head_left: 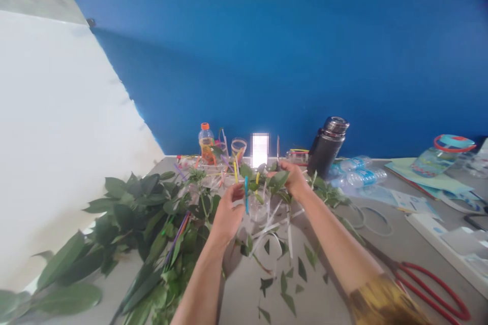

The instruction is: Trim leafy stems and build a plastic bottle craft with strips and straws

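Both forearms reach forward over the tabletop (335,284); left hand (227,213) pinches a blue straw (246,194), right hand (293,179) closed on a leafy sprig (278,181)

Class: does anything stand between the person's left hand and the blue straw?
Nothing visible does. The left hand already pinches the blue straw, held upright beside the leafy sprig in the right hand.

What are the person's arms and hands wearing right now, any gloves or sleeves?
No gloves: left hand and right hand are bare. The left forearm shows no sleeve down to the picture's edge. The right arm has a mustard-yellow sleeve with darker mottling near the elbow. No watch or bracelet shows; rings too small to tell.
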`<state>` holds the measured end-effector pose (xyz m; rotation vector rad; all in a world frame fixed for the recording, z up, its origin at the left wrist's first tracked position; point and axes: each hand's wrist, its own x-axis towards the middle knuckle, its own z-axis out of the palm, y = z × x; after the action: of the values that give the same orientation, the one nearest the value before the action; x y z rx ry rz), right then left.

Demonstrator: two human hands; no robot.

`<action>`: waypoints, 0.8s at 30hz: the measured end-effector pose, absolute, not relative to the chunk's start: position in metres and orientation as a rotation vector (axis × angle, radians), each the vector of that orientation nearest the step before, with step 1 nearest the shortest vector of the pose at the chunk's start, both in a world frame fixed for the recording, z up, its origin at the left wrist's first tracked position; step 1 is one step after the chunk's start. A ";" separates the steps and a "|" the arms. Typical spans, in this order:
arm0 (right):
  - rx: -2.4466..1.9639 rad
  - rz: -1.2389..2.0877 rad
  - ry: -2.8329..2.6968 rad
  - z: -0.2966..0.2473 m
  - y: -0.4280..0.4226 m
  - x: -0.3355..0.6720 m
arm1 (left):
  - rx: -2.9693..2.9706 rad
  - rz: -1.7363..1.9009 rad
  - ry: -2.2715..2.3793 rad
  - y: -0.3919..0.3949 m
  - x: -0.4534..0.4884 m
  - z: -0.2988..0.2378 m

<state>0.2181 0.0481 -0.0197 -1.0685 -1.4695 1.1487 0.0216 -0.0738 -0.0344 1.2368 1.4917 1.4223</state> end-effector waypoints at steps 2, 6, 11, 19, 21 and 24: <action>-1.070 1.096 -1.498 -0.017 0.047 0.219 | 1.237 1.419 1.487 -0.074 0.021 -0.035; -1.040 1.034 -1.552 -0.012 0.044 0.220 | 1.261 1.426 1.484 -0.073 0.021 -0.038; -1.064 1.039 -1.560 -0.011 0.041 0.219 | 1.287 1.435 1.437 -0.071 0.019 -0.042; -1.059 1.043 -1.576 -0.001 0.036 0.217 | 1.297 1.435 1.414 -0.071 0.019 -0.042; -1.055 1.052 -1.582 -0.001 0.036 0.217 | 1.295 1.424 1.392 -0.072 0.020 -0.042; -1.056 1.066 -1.593 -0.006 0.039 0.218 | 1.284 1.409 1.348 -0.072 0.022 -0.042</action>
<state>0.2185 0.0391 -0.0059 -1.0565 -1.5935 1.0663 0.0219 -0.0724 -0.0417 1.2845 1.3483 1.4087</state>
